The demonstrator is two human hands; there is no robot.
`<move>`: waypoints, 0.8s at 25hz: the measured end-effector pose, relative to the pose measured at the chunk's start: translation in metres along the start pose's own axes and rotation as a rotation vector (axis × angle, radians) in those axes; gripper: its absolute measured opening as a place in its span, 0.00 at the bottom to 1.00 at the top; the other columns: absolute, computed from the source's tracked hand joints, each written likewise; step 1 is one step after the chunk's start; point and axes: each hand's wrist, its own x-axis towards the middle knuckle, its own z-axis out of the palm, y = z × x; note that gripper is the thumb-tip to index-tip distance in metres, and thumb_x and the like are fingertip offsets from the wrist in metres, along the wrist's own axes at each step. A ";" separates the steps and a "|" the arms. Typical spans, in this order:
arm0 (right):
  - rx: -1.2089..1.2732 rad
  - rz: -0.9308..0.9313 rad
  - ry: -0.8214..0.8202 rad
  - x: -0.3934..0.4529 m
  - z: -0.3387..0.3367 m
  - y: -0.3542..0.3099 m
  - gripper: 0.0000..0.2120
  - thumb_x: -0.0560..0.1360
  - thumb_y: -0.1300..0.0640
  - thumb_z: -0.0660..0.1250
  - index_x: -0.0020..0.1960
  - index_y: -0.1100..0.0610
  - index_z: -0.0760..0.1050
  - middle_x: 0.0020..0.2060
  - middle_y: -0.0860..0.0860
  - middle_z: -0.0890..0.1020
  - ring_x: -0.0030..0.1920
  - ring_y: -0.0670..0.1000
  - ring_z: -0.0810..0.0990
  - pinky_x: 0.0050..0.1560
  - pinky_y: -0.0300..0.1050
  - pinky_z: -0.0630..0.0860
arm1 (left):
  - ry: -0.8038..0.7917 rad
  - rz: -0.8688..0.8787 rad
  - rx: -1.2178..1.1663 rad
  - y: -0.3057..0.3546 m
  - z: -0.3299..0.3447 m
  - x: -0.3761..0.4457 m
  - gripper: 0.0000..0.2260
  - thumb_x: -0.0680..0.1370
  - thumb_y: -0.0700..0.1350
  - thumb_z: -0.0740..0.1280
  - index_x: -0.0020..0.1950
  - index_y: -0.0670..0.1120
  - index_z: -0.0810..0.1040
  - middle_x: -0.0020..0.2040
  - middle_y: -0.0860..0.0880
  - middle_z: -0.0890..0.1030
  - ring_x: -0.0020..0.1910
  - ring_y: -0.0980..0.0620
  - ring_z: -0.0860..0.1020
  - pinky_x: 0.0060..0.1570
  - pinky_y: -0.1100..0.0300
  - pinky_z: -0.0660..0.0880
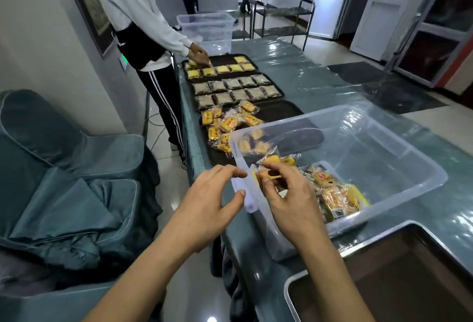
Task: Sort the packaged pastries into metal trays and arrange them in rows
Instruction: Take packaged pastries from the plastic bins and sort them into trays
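My right hand pinches a yellow packaged pastry just inside the near-left corner of a clear plastic bin. My left hand hovers just left of the bin's rim, fingers spread, holding nothing. More wrapped yellow pastries lie in the bin's near corner. Beyond the bin, a dark tray holds a loose heap of yellow pastries. Farther on, a second tray carries two rows of grey-green packets, and a third tray has yellow packets in rows.
Another person stands at the table's left side, a hand on the farthest tray. A second clear bin sits at the far end. A metal tray lies near right. Covered chairs fill the left.
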 end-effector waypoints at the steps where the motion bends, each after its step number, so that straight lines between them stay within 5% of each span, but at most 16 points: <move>1: -0.007 0.019 0.003 0.003 -0.003 0.004 0.12 0.81 0.55 0.66 0.64 0.45 0.77 0.56 0.42 0.79 0.53 0.37 0.78 0.52 0.39 0.79 | -0.005 0.007 -0.008 -0.001 0.003 0.007 0.13 0.81 0.52 0.63 0.66 0.58 0.72 0.63 0.63 0.74 0.64 0.63 0.69 0.62 0.65 0.66; 4: -0.046 0.068 0.026 0.010 -0.013 0.014 0.13 0.81 0.52 0.66 0.64 0.42 0.76 0.56 0.40 0.78 0.54 0.36 0.77 0.53 0.39 0.78 | -0.033 0.030 -0.037 -0.001 0.011 0.027 0.13 0.81 0.52 0.63 0.66 0.58 0.73 0.63 0.62 0.74 0.65 0.62 0.69 0.64 0.63 0.67; 9: -0.088 0.161 0.117 0.022 -0.026 0.029 0.15 0.80 0.52 0.67 0.66 0.43 0.77 0.57 0.40 0.79 0.55 0.38 0.78 0.58 0.48 0.79 | -0.106 0.132 -0.047 -0.006 0.026 0.069 0.13 0.81 0.51 0.65 0.65 0.57 0.73 0.62 0.61 0.74 0.63 0.61 0.69 0.60 0.72 0.63; 14: -0.109 0.263 0.233 0.037 -0.035 0.037 0.14 0.80 0.53 0.68 0.64 0.43 0.77 0.56 0.41 0.79 0.54 0.40 0.79 0.59 0.51 0.78 | -0.214 0.267 -0.077 -0.014 0.037 0.123 0.14 0.80 0.50 0.68 0.65 0.58 0.73 0.62 0.60 0.76 0.64 0.58 0.72 0.65 0.55 0.70; 20: -0.182 0.385 0.366 0.050 -0.039 0.047 0.14 0.81 0.52 0.67 0.65 0.44 0.77 0.55 0.40 0.79 0.53 0.37 0.78 0.58 0.46 0.78 | -0.355 0.365 -0.056 -0.026 0.054 0.181 0.17 0.78 0.50 0.70 0.65 0.60 0.72 0.64 0.61 0.75 0.65 0.60 0.70 0.67 0.54 0.69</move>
